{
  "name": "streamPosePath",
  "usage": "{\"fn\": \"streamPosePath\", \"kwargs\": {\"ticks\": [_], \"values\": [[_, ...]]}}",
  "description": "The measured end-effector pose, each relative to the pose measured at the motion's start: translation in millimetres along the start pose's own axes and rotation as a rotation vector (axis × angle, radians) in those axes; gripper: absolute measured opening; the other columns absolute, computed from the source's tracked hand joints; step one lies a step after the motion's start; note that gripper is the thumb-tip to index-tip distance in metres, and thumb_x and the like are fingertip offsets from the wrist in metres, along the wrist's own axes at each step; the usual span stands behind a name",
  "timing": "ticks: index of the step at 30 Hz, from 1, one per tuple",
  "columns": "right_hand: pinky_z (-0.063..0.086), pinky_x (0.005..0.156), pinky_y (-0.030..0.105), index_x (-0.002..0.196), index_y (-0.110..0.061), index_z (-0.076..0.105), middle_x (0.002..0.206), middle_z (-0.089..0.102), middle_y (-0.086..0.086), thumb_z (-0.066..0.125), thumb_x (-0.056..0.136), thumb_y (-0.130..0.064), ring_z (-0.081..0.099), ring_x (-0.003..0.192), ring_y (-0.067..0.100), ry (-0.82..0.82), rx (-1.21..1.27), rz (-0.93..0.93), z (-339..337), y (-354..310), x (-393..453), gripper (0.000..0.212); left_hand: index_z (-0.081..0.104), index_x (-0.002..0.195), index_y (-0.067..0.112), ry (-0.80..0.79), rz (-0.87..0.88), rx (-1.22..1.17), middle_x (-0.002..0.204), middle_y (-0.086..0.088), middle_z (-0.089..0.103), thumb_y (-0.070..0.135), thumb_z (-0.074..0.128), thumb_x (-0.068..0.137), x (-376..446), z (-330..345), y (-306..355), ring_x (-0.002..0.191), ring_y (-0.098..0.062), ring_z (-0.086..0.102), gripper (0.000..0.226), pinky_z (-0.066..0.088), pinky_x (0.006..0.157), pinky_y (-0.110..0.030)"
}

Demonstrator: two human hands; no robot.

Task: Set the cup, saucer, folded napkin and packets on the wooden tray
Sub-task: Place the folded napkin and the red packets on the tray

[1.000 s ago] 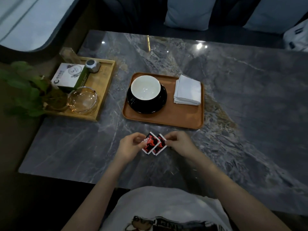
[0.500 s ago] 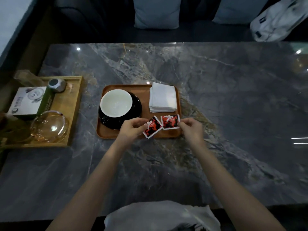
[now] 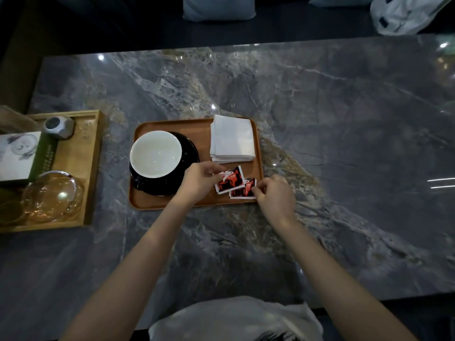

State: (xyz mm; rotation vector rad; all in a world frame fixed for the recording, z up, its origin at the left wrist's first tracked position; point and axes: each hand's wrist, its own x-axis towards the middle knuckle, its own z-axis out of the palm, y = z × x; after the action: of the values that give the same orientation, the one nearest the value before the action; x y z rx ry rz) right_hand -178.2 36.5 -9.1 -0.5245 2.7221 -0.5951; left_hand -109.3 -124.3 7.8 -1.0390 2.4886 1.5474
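A round-cornered wooden tray [image 3: 197, 126] lies on the dark marble table. On its left stands a white cup [image 3: 155, 151] on a black saucer [image 3: 189, 148]. A folded white napkin [image 3: 232, 139] lies at its back right. Two red-and-black packets overlap at the tray's front right corner. My left hand [image 3: 197, 180] pinches the upper packet [image 3: 230, 182] by its left edge. My right hand [image 3: 274, 195] pinches the lower packet [image 3: 242, 191] by its right edge. Both packets sit low over the tray surface; whether they touch it I cannot tell.
A second, lighter wooden tray [image 3: 92, 168] stands at the left with a glass bowl [image 3: 51, 195], a white and green box [image 3: 21, 153] and a small grey faceted object [image 3: 59, 126]. Cushions [image 3: 219, 7] and a white bag [image 3: 406, 13] lie beyond the table's far edge.
Both hands carried the two packets from the bare table in front of the tray onto the tray's front right corner, and the packets now overlap lower there.
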Motion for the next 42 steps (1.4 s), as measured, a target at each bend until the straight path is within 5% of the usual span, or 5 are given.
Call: {"fn": "streamPosePath", "kwargs": {"ticks": [8, 13, 18, 26, 42], "values": [[0.043, 0.075, 0.03, 0.1, -0.013, 0.066, 0.103, 0.061, 0.005, 0.059, 0.087, -0.025, 0.054, 0.1, 0.021, 0.033, -0.05, -0.041, -5, -1, 2, 0.019, 0.069, 0.101, 0.009, -0.096, 0.022, 0.102, 0.103, -0.011, 0.07, 0.013, 0.064, 0.083, 6, 10, 7, 0.089, -0.013, 0.057, 0.02, 0.042, 0.079, -0.023], [0.042, 0.084, 0.034, 0.107, -0.011, 0.067, 0.108, 0.065, 0.01, 0.045, 0.094, -0.024, 0.052, 0.104, 0.024, -0.007, 0.052, -0.095, -13, 2, 9, 0.028, 0.069, 0.098, 0.009, -0.144, 0.022, 0.098, 0.099, -0.01, 0.07, 0.012, 0.067, 0.08, 8, 15, 13, 0.084, -0.01, 0.058, 0.018, 0.042, 0.076, -0.021], [0.043, 0.08, 0.033, 0.099, -0.015, 0.068, 0.103, 0.066, 0.004, 0.06, 0.086, -0.036, 0.052, 0.102, 0.02, -0.055, 0.04, -0.078, -10, 2, 13, 0.026, 0.07, 0.097, 0.009, -0.124, 0.022, 0.139, 0.096, -0.008, 0.071, 0.012, 0.067, 0.08, 7, 20, 11, 0.082, -0.01, 0.059, 0.018, 0.04, 0.071, -0.015], [0.041, 0.079, 0.032, 0.093, -0.015, 0.068, 0.101, 0.066, 0.005, 0.061, 0.085, -0.029, 0.053, 0.104, 0.021, -0.044, 0.037, -0.016, -5, 0, 15, 0.018, 0.072, 0.092, 0.012, -0.001, 0.106, 0.271, 0.098, -0.011, 0.067, 0.014, 0.068, 0.078, 1, 32, 4, 0.089, -0.026, 0.061, 0.015, 0.05, 0.083, -0.04], [0.05, 0.081, 0.036, 0.096, -0.013, 0.069, 0.102, 0.069, 0.007, 0.059, 0.085, -0.023, 0.062, 0.094, 0.024, -0.093, 0.107, 0.072, -3, 0, 18, 0.017, 0.072, 0.098, 0.015, -0.008, 0.062, 0.322, 0.103, -0.007, 0.07, 0.021, 0.067, 0.08, 5, 36, 4, 0.092, -0.021, 0.062, 0.02, 0.048, 0.081, -0.03]]}}
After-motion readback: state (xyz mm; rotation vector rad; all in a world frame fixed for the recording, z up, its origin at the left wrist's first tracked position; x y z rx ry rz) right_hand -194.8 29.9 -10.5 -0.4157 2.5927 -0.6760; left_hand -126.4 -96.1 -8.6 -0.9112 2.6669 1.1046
